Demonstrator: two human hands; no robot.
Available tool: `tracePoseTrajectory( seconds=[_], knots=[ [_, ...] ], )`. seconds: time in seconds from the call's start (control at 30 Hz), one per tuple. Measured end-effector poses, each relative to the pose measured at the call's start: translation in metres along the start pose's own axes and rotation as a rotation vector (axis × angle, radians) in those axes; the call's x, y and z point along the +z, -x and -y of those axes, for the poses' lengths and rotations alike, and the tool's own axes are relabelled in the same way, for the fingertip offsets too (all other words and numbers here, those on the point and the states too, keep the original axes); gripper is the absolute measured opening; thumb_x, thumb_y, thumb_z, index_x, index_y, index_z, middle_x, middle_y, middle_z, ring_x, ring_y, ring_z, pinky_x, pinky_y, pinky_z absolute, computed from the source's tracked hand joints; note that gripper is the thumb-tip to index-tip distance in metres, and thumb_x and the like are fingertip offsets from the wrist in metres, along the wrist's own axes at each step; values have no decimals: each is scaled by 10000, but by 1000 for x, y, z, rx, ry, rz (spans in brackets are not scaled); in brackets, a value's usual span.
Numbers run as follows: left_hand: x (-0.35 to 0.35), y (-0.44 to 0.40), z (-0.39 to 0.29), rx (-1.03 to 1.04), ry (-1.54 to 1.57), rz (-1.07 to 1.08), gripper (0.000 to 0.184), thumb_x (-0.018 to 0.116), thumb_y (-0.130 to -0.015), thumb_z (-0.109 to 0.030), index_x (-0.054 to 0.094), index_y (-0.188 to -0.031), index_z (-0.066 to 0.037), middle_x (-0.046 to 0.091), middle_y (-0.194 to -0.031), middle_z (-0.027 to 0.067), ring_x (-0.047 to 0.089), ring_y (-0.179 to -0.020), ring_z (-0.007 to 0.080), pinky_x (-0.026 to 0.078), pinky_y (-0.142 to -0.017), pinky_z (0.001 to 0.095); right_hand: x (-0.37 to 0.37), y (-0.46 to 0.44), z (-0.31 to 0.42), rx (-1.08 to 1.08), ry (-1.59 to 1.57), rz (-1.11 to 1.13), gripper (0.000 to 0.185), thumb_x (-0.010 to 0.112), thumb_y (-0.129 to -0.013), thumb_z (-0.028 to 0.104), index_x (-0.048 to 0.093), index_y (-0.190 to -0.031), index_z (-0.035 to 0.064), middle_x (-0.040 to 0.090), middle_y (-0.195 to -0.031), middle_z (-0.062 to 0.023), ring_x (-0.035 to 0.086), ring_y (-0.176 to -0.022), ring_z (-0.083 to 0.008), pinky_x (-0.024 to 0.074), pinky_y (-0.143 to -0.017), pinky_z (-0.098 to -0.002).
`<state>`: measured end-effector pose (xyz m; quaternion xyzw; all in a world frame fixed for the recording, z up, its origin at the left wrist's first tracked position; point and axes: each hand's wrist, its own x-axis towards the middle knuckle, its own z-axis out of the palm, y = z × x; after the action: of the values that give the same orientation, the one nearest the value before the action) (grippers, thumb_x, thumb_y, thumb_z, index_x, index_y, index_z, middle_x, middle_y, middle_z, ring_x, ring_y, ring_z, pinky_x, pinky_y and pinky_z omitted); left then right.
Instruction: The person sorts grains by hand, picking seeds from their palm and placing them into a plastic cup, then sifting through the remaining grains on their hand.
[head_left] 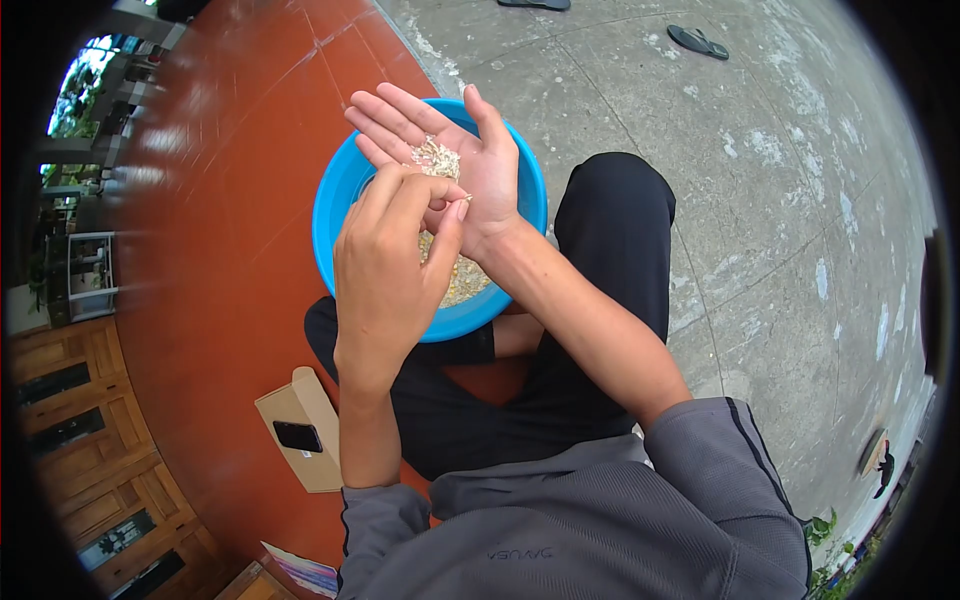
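My right hand (490,175) is turned palm up over a blue basin (325,225), its fingers stretched out flat. On its palm lies a small heap of pale grain (437,157), whitish with some yellowish bits. Reaching across from the left, my left hand (385,250) has thumb and forefinger pinched over the heel of the right palm. A tiny pale grain (467,198) shows at those fingertips. More mixed grain (462,282), yellow and whitish, covers the basin's bottom, partly hidden by both hands.
The basin stands by my crossed legs in black trousers (615,220). A black phone (298,436) rests on a cardboard box (315,465) on the red floor (240,250). Grey concrete (760,250) spreads to the right, with a dark sandal (698,42) farther off. Wooden panelling (90,440) is at left.
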<state>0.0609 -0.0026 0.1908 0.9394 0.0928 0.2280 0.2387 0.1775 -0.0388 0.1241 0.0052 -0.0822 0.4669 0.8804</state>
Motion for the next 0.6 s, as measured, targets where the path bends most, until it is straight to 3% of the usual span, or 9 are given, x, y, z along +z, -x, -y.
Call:
tracePoseTrajectory(
  seconds=[0.2,0.6],
  knots=[
    [0,3,3,-35,51,-13,132,767,-965,17,763,-1097,19,705,-962,111,646,-781,213,536,-733,366,3,1,0,3,-21,-3,850,329,-1176,565,302,-1702,-102,370,-1752,-322,374,-1645,-439,338,-1386,-494],
    [2,2,7,-80,140,-31,109,794,-957,-32,784,-1065,-24,688,-940,51,602,-770,150,423,-665,319,4,0,1,0,-25,-18,844,310,-1179,569,324,-1697,-97,390,-1745,-313,388,-1639,-435,344,-1383,-493]
  ],
)
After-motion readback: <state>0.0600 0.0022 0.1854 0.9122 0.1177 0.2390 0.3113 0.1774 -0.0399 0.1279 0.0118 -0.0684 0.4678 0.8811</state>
